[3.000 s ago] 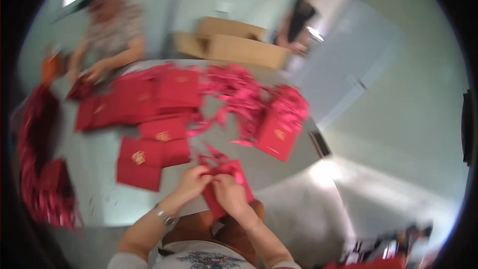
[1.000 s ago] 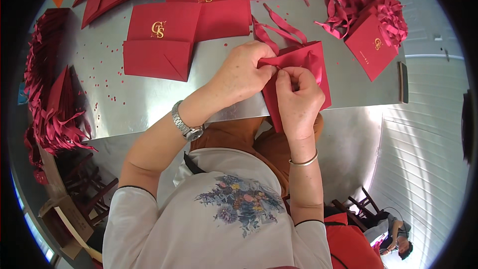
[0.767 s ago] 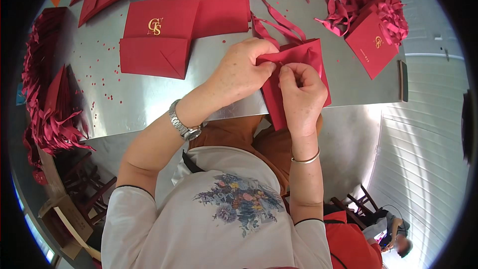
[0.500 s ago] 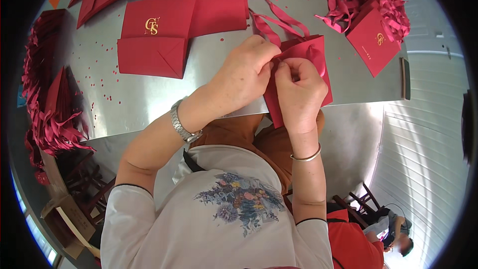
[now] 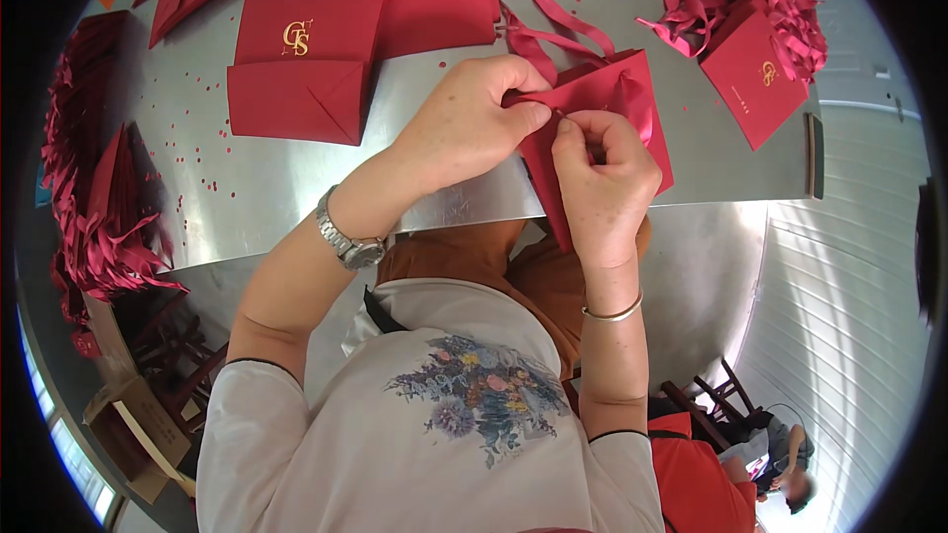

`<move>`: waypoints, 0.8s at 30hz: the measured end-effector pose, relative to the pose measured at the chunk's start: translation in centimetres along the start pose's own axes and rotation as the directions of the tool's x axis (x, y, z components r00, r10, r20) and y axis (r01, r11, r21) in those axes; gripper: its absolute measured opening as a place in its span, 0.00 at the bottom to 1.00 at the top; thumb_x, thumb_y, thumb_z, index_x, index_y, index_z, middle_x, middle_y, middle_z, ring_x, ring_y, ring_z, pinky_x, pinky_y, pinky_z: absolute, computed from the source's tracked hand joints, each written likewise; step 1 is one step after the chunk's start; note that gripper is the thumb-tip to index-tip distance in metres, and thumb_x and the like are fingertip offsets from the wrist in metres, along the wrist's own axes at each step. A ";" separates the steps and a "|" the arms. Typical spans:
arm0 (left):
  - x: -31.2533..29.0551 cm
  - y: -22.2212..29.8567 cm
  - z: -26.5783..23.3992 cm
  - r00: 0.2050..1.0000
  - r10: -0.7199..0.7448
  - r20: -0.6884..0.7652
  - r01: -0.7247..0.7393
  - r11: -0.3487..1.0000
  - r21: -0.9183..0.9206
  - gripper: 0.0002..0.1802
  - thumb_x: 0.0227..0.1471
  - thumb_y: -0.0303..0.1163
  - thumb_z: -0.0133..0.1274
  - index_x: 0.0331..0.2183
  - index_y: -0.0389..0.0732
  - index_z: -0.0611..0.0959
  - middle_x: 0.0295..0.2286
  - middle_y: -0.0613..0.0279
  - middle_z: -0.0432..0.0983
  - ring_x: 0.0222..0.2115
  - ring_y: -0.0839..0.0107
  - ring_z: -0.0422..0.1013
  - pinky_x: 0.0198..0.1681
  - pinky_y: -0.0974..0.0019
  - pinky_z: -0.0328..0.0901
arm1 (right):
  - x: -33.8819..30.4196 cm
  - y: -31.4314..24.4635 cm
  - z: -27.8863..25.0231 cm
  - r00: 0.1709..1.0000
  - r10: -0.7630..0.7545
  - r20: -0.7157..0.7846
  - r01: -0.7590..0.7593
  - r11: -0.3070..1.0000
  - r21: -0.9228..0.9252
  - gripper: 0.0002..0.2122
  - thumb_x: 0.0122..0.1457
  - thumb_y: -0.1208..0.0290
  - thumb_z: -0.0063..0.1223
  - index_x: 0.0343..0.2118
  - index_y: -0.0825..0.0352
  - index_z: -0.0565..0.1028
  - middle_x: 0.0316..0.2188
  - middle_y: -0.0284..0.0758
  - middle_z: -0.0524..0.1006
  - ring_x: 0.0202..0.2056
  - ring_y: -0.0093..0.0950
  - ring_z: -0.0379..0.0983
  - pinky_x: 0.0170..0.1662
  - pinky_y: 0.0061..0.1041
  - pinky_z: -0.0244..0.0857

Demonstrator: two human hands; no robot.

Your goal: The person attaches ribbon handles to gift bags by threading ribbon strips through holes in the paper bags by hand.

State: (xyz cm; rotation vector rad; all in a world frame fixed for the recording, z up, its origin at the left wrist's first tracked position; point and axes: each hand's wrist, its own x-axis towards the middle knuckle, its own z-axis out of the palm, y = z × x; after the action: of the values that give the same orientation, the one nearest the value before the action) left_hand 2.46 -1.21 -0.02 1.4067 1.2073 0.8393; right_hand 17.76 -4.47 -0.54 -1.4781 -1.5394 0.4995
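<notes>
While both hands pinch at top edge of red paper bag (image 5: 632, 109), bag sits at near edge of steel table (image 5: 296, 207), lower part hanging over edge toward lap. Left hand (image 5: 469, 123) closed on bag's folded rim; right hand (image 5: 602, 173) fingertips closed on ribbon (image 5: 637, 104) (satin, same red). Since a second ago hands barely shifted, pinch moved slightly closer: threading continues. Flat bags (image 5: 306, 69) lie beyond, left of held bag.
</notes>
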 end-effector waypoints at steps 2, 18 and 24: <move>0.0 -0.5 0.0 0.977 0.214 0.017 -0.214 0.976 0.042 0.07 0.50 0.21 0.53 0.35 0.31 0.77 0.26 0.68 0.72 0.27 0.81 0.66 0.30 0.74 0.64 | 0.3 -0.2 0.0 0.999 0.035 0.012 -0.035 0.999 0.008 0.02 0.49 0.79 0.58 0.24 0.69 0.76 0.20 0.35 0.77 0.19 0.23 0.73 0.25 0.22 0.68; -0.3 0.3 0.1 0.998 0.055 -0.021 -0.054 0.998 0.035 0.06 0.52 0.22 0.52 0.35 0.33 0.78 0.24 0.70 0.72 0.25 0.83 0.66 0.27 0.77 0.63 | -0.2 0.2 0.2 0.999 0.030 -0.012 -0.029 0.998 0.061 0.02 0.50 0.79 0.59 0.27 0.69 0.77 0.20 0.32 0.76 0.20 0.17 0.70 0.26 0.18 0.66; 0.0 -0.3 0.0 0.992 -0.069 0.103 0.088 0.977 -0.196 0.07 0.54 0.24 0.51 0.37 0.35 0.79 0.26 0.72 0.72 0.24 0.85 0.64 0.26 0.79 0.60 | 0.3 0.2 -0.5 0.963 0.258 0.079 -0.270 0.923 0.274 0.02 0.52 0.79 0.58 0.28 0.71 0.77 0.21 0.28 0.77 0.23 0.12 0.69 0.28 0.15 0.66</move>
State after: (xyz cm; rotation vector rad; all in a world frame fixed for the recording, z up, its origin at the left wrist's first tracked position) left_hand 2.35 -1.25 -0.28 1.2146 1.0678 0.8057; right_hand 18.37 -4.33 -0.37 -1.4609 -1.2423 0.8776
